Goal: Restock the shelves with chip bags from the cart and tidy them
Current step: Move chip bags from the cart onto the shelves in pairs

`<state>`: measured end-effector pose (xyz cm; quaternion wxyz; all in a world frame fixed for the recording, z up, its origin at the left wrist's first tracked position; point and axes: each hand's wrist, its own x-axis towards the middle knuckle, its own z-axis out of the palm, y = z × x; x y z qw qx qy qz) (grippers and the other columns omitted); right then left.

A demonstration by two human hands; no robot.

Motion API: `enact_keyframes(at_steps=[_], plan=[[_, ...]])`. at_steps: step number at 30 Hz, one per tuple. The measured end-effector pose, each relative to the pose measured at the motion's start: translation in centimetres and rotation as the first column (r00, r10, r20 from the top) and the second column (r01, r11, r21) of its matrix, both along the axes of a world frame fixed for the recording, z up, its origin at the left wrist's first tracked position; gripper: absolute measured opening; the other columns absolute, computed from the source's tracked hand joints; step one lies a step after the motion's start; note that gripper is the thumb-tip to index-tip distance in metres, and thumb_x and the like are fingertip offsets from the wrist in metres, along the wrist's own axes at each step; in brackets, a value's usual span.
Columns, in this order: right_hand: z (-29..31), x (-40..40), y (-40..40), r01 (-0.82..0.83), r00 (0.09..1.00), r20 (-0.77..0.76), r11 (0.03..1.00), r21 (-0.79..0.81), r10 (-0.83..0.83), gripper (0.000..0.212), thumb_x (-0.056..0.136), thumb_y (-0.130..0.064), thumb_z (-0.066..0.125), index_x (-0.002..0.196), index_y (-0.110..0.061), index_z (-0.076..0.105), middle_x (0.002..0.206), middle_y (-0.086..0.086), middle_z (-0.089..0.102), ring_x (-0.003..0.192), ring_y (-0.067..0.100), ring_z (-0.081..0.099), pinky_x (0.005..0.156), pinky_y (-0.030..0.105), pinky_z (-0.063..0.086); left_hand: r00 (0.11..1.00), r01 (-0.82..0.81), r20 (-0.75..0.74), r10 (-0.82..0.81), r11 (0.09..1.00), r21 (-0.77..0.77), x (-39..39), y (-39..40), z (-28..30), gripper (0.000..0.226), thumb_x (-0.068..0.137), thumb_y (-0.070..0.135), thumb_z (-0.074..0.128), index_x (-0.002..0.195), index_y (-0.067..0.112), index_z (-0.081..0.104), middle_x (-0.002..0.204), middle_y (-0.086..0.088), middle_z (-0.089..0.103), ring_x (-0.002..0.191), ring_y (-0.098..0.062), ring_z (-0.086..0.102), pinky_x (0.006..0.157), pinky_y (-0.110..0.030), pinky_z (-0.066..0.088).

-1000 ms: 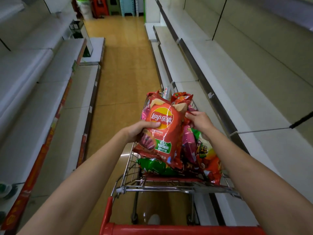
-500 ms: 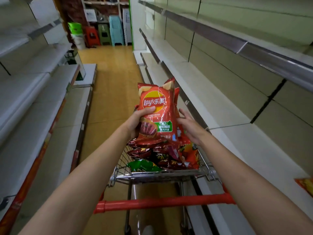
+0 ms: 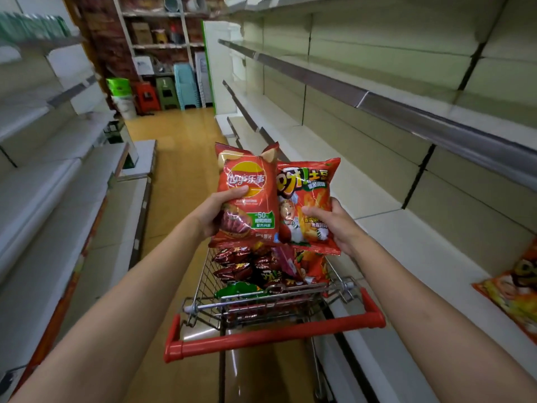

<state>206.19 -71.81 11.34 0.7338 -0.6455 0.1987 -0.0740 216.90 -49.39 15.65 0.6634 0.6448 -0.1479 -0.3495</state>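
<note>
My left hand (image 3: 213, 212) grips a red Lay's chip bag (image 3: 248, 181) upright above the cart. Beside it, my right hand (image 3: 334, 225) holds an orange-red potato-stick bag (image 3: 309, 187) with a cartoon chef on it; the two bags touch side by side. Below them stands the wire cart (image 3: 203, 274) with a red handle (image 3: 273, 334), holding several more snack bags (image 3: 252, 269) in dark red, orange and green. The white shelves on the right (image 3: 406, 228) are bare near the cart.
One orange snack bag (image 3: 511, 295) lies on the right shelf at the frame's edge. Bare white shelves (image 3: 43, 193) line the left side. The tan-floored aisle (image 3: 180, 170) runs ahead to stacked plastic stools (image 3: 165, 93) and a storage rack at the far end.
Both hands have risen from the cart. My right hand, which was reaching among the bags, now holds the orange-red bag lifted beside the Lay's bag. The view has tilted upward.
</note>
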Motion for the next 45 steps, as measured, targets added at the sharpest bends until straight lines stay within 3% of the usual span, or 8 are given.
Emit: enact_keyframes(at_steps=[6, 12, 25, 30, 33, 37, 41, 45], plan=[[1.7, -2.4, -1.0, 0.142, 0.990, 0.017, 0.989, -0.045, -0.141, 0.062, 0.081, -0.021, 0.073, 0.132, -0.019, 0.037, 0.115, 0.008, 0.063, 0.091, 0.023, 0.068, 0.066, 0.032, 0.056, 1.000, 0.026, 0.008, -0.026, 1.000, -0.007, 1.6, -1.6, -0.1, 0.070, 0.066, 0.045, 0.076, 0.122, 0.012, 0.050, 0.085, -0.004, 0.075, 0.074, -0.021, 0.073, 0.060, -0.030, 0.058], [2.5, -4.4, -0.8, 0.287, 0.958, 0.045, 0.954, -0.085, -0.284, 0.063, 0.080, -0.020, 0.074, 0.132, -0.019, 0.039, 0.116, 0.008, 0.064, 0.095, 0.026, 0.068, 0.074, 0.036, 0.055, 0.991, 0.132, 0.015, -0.132, 0.991, -0.002, 2.5, -2.5, -0.6, 0.064, 0.068, 0.040, 0.071, 0.121, 0.013, 0.050, 0.098, -0.009, 0.072, 0.083, -0.026, 0.071, 0.070, -0.037, 0.056], [2.9, -12.4, 5.0, 0.553, 0.831, 0.009, 0.822, -0.138, -0.557, 0.058, 0.082, -0.018, 0.072, 0.128, -0.023, 0.038, 0.110, 0.001, 0.062, 0.090, 0.019, 0.066, 0.067, 0.029, 0.053, 0.914, 0.405, -0.027, -0.404, 0.914, 0.031, 0.2, -4.3, -2.8, 0.038, 0.084, 0.042, 0.065, 0.109, 0.016, 0.055, 0.084, -0.006, 0.075, 0.074, -0.023, 0.072, 0.068, -0.035, 0.054], [1.8, -17.5, 7.2, 0.675, 0.731, -0.012, 0.726, -0.132, -0.682, 0.066, 0.078, -0.020, 0.076, 0.132, -0.023, 0.039, 0.118, 0.006, 0.063, 0.098, 0.025, 0.067, 0.082, 0.041, 0.056, 0.854, 0.520, -0.062, -0.517, 0.853, 0.048, -3.4, -5.6, -3.8, 0.047, 0.082, 0.043, 0.067, 0.115, 0.013, 0.052, 0.094, -0.011, 0.072, 0.078, -0.026, 0.072, 0.066, -0.036, 0.055], [1.8, -21.2, 8.6, 0.746, 0.659, -0.012, 0.656, -0.116, -0.752, 0.063, 0.079, -0.018, 0.075, 0.130, -0.025, 0.039, 0.113, 0.004, 0.064, 0.094, 0.024, 0.068, 0.076, 0.037, 0.057, 0.799, 0.601, -0.069, -0.597, 0.798, 0.049, -5.9, -7.0, -4.0, 0.052, 0.079, 0.042, 0.069, 0.118, 0.012, 0.051, 0.102, -0.015, 0.071, 0.081, -0.029, 0.071, 0.066, -0.037, 0.056], [2.6, -26.2, 10.3, 0.825, 0.555, -0.018, 0.553, -0.113, -0.832, 0.059, 0.080, -0.017, 0.074, 0.128, -0.024, 0.040, 0.109, 0.003, 0.064, 0.092, 0.021, 0.067, 0.073, 0.034, 0.055, 0.711, 0.703, -0.043, -0.702, 0.711, 0.020, -10.4, -9.0, -3.5, 0.049, 0.075, 0.040, 0.070, 0.112, 0.012, 0.054, 0.086, -0.009, 0.075, 0.073, -0.025, 0.073, 0.065, -0.036, 0.055], [3.6, -31.1, 11.8, 0.876, 0.463, -0.018, 0.461, -0.142, -0.886, 0.061, 0.079, -0.017, 0.076, 0.129, -0.020, 0.041, 0.117, 0.008, 0.064, 0.096, 0.024, 0.067, 0.076, 0.037, 0.057, 0.631, 0.775, -0.050, -0.774, 0.632, -0.007, -15.2, -10.2, -3.0, 0.054, 0.074, 0.040, 0.073, 0.117, 0.013, 0.054, 0.099, -0.012, 0.074, 0.084, -0.030, 0.073, 0.072, -0.040, 0.058], [4.7, -35.8, 13.7, 0.899, 0.404, -0.020, 0.401, -0.178, -0.915, 0.058, 0.079, -0.019, 0.076, 0.126, -0.022, 0.042, 0.115, 0.006, 0.064, 0.098, 0.025, 0.067, 0.081, 0.039, 0.057, 0.579, 0.814, -0.040, -0.815, 0.580, -0.031, -20.1, -10.4, -2.0, 0.041, 0.082, 0.036, 0.070, 0.114, 0.014, 0.056, 0.095, -0.010, 0.075, 0.082, -0.028, 0.073, 0.070, -0.037, 0.058]])
